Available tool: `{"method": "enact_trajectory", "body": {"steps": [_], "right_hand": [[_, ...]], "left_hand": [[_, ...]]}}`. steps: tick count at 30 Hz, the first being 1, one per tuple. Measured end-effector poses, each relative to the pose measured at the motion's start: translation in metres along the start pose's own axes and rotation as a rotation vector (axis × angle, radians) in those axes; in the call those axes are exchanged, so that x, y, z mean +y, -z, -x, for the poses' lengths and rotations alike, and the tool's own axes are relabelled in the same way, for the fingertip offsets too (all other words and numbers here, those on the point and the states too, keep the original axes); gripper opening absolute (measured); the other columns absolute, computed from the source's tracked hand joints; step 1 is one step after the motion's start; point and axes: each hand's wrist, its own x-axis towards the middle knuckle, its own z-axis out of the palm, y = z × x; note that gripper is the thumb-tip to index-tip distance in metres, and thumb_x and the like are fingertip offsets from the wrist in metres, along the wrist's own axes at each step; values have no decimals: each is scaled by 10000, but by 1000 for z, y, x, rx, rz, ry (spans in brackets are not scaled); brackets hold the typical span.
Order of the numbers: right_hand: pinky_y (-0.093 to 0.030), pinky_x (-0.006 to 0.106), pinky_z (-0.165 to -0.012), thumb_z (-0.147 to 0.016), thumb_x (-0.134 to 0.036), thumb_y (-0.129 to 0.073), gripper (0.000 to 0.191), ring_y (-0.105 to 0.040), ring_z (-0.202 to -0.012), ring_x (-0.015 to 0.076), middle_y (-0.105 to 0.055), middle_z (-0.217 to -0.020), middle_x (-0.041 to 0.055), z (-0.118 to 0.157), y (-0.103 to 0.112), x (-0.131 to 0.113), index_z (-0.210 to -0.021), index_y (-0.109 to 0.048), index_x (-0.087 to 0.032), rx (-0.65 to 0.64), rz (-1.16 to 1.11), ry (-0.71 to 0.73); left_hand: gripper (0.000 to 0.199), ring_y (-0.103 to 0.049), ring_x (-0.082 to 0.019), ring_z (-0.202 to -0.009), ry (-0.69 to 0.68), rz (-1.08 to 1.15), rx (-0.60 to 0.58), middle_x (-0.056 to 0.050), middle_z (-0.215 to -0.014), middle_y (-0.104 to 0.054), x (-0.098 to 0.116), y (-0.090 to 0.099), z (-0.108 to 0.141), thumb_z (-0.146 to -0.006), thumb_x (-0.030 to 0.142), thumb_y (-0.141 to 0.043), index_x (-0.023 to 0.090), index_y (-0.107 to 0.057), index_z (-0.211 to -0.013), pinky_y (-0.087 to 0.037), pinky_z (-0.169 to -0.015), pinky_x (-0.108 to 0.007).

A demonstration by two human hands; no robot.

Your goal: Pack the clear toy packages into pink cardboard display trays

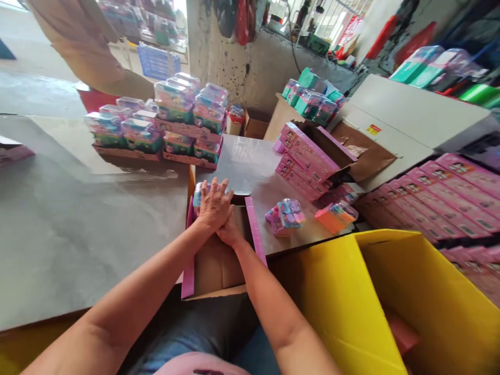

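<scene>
Inside a pink cardboard tray [253, 229], a plastic case [197, 198] is sitting at the far left corner under the left hand [214, 205], whose fingers are spreading wide; the right hand [230, 229] is pressing close beside it, its grip impossible to tell.

Matt brown cardboard box interior [219, 265].

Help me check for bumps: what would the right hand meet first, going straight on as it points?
The left hand: it overlaps the right hand, seemingly touching, though depth is unclear. Past it, up and left, comes the small clear-and-blue pack.
</scene>
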Motion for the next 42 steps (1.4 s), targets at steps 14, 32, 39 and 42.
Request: {"method": "enact_trajectory", "body": {"steps": [14,32,39,42], "right_hand": [[-380,460,-1160,-938,-175,-540,460,-456,-1367,285,-481,-1504,141,41,92,28,-1397,-550,-137,-10,393,-144],[-361,523,-1126,-701,-358,-866,919,-464,-1345,354,-515,-1413,183,47,225,74,-1495,-435,-193,164,519,-413],[-419,478,-1106,-590,-467,-904,1083,-509,-1317,295,-506,-1424,196,80,225,117,-1496,-400,-157,412,173,-288],[-461,487,-1063,-577,-481,-905,948,-593,-1204,294,-603,-1327,185,84,220,122,-1378,-527,-142,450,51,-270]], "left_hand": [[251,-317,-404,-1415,-55,-133,38,-111,-1524,-427,-5,-11,-1,-868,235,-577,201,-697,-1087,-223,-1150,-635],[276,-279,-404,-1442,-44,-52,50,-115,-1530,-406,-5,-15,-2,-872,233,-538,190,-698,-1093,-175,-1170,-637],[300,-232,-382,-1470,-12,-8,11,-89,-1562,-380,-2,-11,-1,-868,229,-520,212,-701,-1107,-145,-1189,-628],[328,-260,-376,-1459,-18,-31,-33,-91,-1553,-391,-4,-7,-2,-854,226,-527,221,-698,-1133,-172,-1183,-614]]}}
